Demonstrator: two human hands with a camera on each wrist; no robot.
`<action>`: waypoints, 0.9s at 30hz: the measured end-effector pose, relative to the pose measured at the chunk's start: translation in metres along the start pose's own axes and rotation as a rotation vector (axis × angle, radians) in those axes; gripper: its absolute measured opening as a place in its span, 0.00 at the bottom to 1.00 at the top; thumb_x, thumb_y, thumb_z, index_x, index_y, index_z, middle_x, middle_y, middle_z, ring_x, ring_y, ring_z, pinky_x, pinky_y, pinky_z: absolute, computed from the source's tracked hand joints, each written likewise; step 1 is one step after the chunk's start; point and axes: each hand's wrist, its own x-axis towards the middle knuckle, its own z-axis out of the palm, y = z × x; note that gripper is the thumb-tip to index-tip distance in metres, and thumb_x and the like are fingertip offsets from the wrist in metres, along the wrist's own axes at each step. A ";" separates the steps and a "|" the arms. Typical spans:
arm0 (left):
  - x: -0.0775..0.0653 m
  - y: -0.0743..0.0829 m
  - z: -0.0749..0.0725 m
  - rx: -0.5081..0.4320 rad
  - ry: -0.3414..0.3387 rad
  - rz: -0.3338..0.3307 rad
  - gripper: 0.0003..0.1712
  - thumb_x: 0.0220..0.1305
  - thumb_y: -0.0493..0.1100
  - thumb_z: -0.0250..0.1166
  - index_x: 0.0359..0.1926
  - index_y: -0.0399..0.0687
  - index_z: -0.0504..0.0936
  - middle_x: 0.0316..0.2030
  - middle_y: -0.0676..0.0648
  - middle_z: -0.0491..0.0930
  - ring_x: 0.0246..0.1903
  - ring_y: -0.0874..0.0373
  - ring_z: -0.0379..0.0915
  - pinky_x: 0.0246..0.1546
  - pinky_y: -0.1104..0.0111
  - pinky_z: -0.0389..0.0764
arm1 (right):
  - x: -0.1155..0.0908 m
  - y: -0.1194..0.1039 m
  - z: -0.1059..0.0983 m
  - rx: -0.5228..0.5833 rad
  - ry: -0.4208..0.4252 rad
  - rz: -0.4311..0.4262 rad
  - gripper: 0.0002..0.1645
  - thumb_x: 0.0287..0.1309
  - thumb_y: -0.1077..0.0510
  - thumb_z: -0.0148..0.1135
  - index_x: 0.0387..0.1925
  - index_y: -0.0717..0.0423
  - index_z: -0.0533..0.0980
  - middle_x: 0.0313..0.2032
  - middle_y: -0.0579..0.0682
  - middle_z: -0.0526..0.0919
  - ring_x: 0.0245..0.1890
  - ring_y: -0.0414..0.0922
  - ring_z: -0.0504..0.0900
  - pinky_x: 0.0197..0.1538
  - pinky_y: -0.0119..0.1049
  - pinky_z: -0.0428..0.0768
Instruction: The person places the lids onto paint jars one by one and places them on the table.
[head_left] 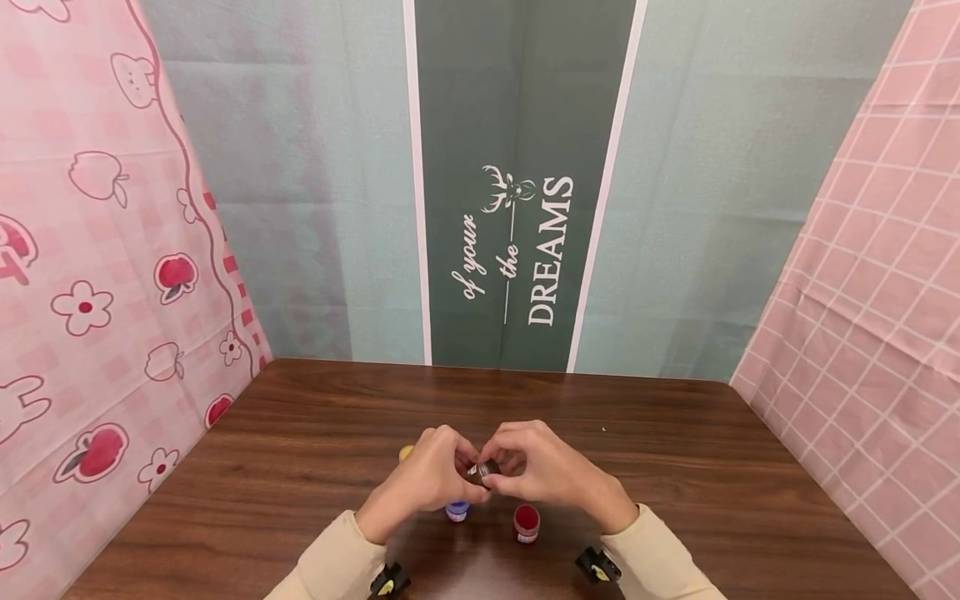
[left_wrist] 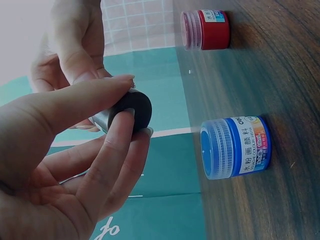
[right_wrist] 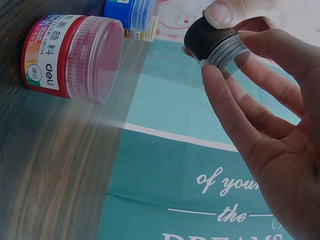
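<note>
Between both hands, above the table, is a small black paint jar [right_wrist: 207, 40] with a clear ridged lid [right_wrist: 227, 51], held tilted on its side. My left hand [head_left: 427, 471] pinches the jar's dark body between thumb and fingers; its base [left_wrist: 142, 111] faces the left wrist view. My right hand [head_left: 543, 467] grips the clear lid end with thumb and fingertips. Below the hands stand a blue gouache jar [left_wrist: 250, 145] and a red jar [head_left: 527, 523], both with clear lids. A yellow jar [head_left: 406, 452] is mostly hidden behind the left hand.
The brown wooden table [head_left: 322, 433] runs back to a green and teal cloth [head_left: 517, 108] with white lettering. Pink patterned cloth [head_left: 97, 317] hangs at the left, and pink checked cloth [head_left: 870, 333] at the right.
</note>
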 end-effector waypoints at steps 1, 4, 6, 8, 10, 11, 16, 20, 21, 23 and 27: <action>0.000 0.000 0.000 -0.002 0.001 -0.001 0.12 0.44 0.39 0.83 0.32 0.44 0.90 0.27 0.50 0.90 0.25 0.66 0.82 0.26 0.75 0.81 | 0.000 0.000 0.000 0.000 0.000 -0.001 0.09 0.56 0.63 0.74 0.40 0.55 0.85 0.35 0.48 0.86 0.31 0.30 0.84 0.38 0.28 0.87; 0.000 0.000 0.000 -0.002 0.001 0.000 0.12 0.44 0.39 0.84 0.32 0.44 0.90 0.27 0.50 0.90 0.25 0.66 0.83 0.26 0.76 0.81 | 0.000 0.000 0.000 0.004 -0.007 -0.003 0.09 0.57 0.63 0.75 0.41 0.55 0.85 0.35 0.48 0.86 0.31 0.30 0.85 0.38 0.28 0.87; -0.001 0.000 -0.001 0.004 0.005 0.001 0.12 0.44 0.40 0.84 0.31 0.44 0.90 0.27 0.50 0.90 0.24 0.66 0.82 0.26 0.75 0.81 | 0.000 0.001 0.000 0.013 -0.011 -0.007 0.10 0.57 0.62 0.75 0.42 0.56 0.85 0.36 0.48 0.87 0.32 0.32 0.86 0.38 0.28 0.87; -0.001 0.000 -0.001 0.012 0.011 0.000 0.12 0.43 0.40 0.84 0.31 0.44 0.90 0.26 0.50 0.90 0.24 0.67 0.81 0.25 0.75 0.81 | 0.000 0.001 -0.001 0.023 -0.013 -0.020 0.12 0.58 0.62 0.75 0.44 0.56 0.84 0.37 0.48 0.87 0.34 0.33 0.87 0.39 0.30 0.87; -0.001 0.000 -0.001 0.021 0.016 0.002 0.12 0.43 0.39 0.84 0.30 0.45 0.90 0.26 0.51 0.90 0.24 0.67 0.81 0.25 0.75 0.81 | 0.000 0.002 -0.001 0.011 -0.006 -0.046 0.14 0.57 0.62 0.75 0.46 0.56 0.84 0.39 0.47 0.87 0.36 0.35 0.87 0.42 0.31 0.87; -0.001 0.000 -0.002 0.023 0.017 0.001 0.12 0.43 0.39 0.84 0.30 0.44 0.90 0.25 0.51 0.89 0.24 0.67 0.80 0.25 0.75 0.81 | 0.000 0.003 -0.002 0.009 -0.004 -0.061 0.15 0.56 0.63 0.76 0.46 0.56 0.84 0.40 0.47 0.87 0.38 0.36 0.87 0.43 0.32 0.88; 0.000 -0.001 -0.003 0.034 0.009 0.003 0.12 0.44 0.39 0.84 0.30 0.43 0.90 0.25 0.50 0.89 0.23 0.69 0.79 0.25 0.75 0.81 | 0.001 0.005 -0.003 -0.036 0.003 -0.149 0.17 0.51 0.65 0.78 0.43 0.52 0.83 0.44 0.45 0.85 0.46 0.38 0.84 0.51 0.35 0.87; 0.000 -0.001 -0.003 0.035 0.006 0.014 0.11 0.44 0.39 0.84 0.29 0.45 0.90 0.25 0.50 0.89 0.23 0.69 0.79 0.24 0.75 0.80 | 0.001 0.006 -0.002 -0.057 0.001 -0.201 0.17 0.47 0.67 0.79 0.39 0.51 0.83 0.45 0.46 0.83 0.46 0.37 0.83 0.51 0.35 0.85; 0.000 0.000 -0.003 0.034 0.006 0.017 0.11 0.44 0.39 0.84 0.28 0.46 0.90 0.25 0.51 0.89 0.23 0.69 0.79 0.24 0.75 0.80 | 0.002 0.007 -0.002 -0.057 -0.003 -0.203 0.17 0.47 0.67 0.79 0.38 0.51 0.83 0.45 0.46 0.83 0.46 0.37 0.83 0.51 0.35 0.85; 0.000 0.000 -0.003 0.031 0.006 0.021 0.10 0.44 0.38 0.84 0.28 0.47 0.89 0.25 0.51 0.89 0.22 0.69 0.79 0.24 0.75 0.80 | 0.002 0.006 -0.001 -0.065 -0.008 -0.206 0.17 0.46 0.68 0.79 0.37 0.51 0.83 0.45 0.46 0.84 0.45 0.37 0.83 0.51 0.34 0.84; 0.000 0.000 -0.002 0.023 0.003 0.020 0.10 0.44 0.38 0.84 0.28 0.47 0.90 0.25 0.50 0.90 0.23 0.68 0.80 0.24 0.75 0.80 | 0.001 0.006 -0.001 -0.068 -0.018 -0.191 0.16 0.47 0.69 0.78 0.36 0.51 0.84 0.44 0.45 0.84 0.44 0.36 0.83 0.51 0.34 0.84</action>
